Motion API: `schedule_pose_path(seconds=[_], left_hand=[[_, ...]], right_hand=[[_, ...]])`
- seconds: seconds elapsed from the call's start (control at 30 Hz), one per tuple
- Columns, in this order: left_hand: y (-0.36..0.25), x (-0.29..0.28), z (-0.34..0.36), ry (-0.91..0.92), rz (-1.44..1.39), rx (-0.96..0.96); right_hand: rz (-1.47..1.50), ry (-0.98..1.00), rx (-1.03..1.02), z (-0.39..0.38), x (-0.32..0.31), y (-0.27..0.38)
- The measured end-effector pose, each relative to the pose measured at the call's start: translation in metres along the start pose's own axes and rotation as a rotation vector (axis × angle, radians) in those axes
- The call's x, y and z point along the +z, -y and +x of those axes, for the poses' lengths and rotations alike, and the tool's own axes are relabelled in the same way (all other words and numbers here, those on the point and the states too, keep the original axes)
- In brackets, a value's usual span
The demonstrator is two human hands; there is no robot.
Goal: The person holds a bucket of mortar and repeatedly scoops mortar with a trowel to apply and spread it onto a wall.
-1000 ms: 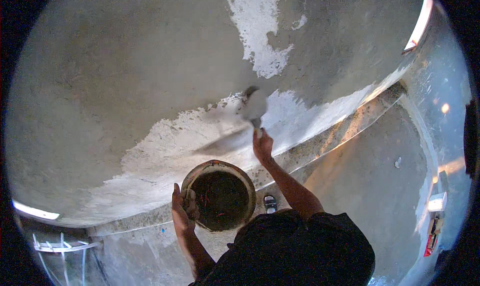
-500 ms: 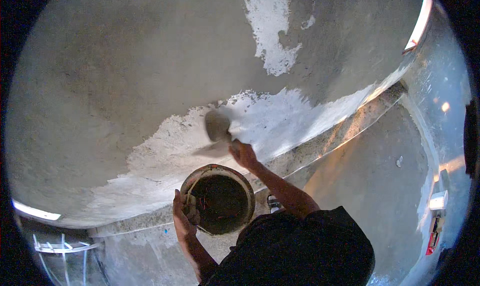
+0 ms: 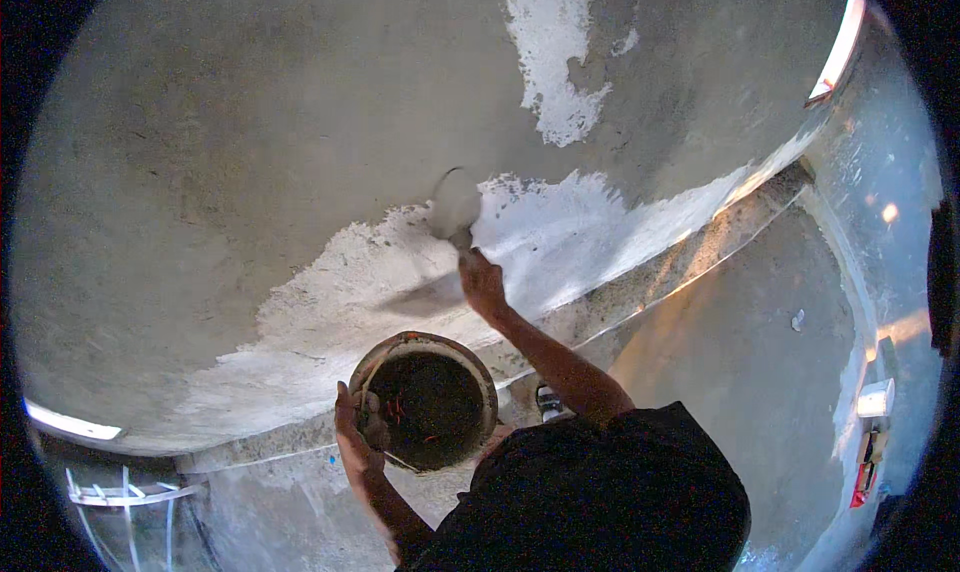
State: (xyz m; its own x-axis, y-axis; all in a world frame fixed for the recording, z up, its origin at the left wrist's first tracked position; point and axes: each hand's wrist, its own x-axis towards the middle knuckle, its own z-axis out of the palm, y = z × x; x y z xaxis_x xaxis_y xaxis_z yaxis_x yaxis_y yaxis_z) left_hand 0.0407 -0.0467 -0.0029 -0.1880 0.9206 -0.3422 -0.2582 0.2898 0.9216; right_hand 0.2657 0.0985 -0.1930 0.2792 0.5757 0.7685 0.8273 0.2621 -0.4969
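Grey plaster spreads over the wall [image 3: 250, 172], its white patch's ragged edge just beside the trowel [image 3: 455, 204]; the right hand [image 3: 482, 280] is clamped on the trowel's handle, blade seemingly flat against the wall; the left hand [image 3: 358, 437] grips the pan [image 3: 425, 400] by its near rim, below the trowel; bare wall lies open to the left.

Place: a building site, a bare room under plastering.
Wall: rough grey cement wall [image 3: 200, 172] with fresh white plaster patches [image 3: 560, 242].
Floor: dusty bare concrete floor [image 3: 740, 372].
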Motion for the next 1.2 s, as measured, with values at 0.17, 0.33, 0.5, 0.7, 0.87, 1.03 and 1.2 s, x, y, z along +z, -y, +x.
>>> schedule_pose_path(seconds=[0.17, 0.33, 0.5, 0.7, 0.87, 1.03, 1.2], left_hand=[[-0.002, -0.004, 0.003, -0.016, 0.086, -0.004], [0.002, -0.014, 0.019, 0.055, 0.014, -0.176], [0.009, -0.026, 0.028, 0.146, -0.007, -0.200], [0.009, -0.037, 0.027, 0.104, -0.029, -0.207], [0.020, -0.052, 0.037, 0.000, -0.081, -0.132], [0.007, -0.066, 0.034, 0.090, -0.009, -0.181], [0.003, -0.078, 0.038, 0.104, -0.084, -0.120]], right_hand=[[0.239, 0.270, 0.234, 0.002, -0.044, 0.006], [0.148, 0.009, 0.559, 0.011, -0.071, -0.027], [0.240, 0.001, 0.580, 0.038, -0.051, -0.020], [0.220, 0.432, 0.187, 0.006, -0.014, 0.049], [0.109, 0.295, 0.294, -0.004, -0.026, 0.034], [0.200, 0.015, 0.531, 0.052, -0.033, 0.049], [0.250, 0.236, 0.251, 0.022, 0.008, 0.077]])
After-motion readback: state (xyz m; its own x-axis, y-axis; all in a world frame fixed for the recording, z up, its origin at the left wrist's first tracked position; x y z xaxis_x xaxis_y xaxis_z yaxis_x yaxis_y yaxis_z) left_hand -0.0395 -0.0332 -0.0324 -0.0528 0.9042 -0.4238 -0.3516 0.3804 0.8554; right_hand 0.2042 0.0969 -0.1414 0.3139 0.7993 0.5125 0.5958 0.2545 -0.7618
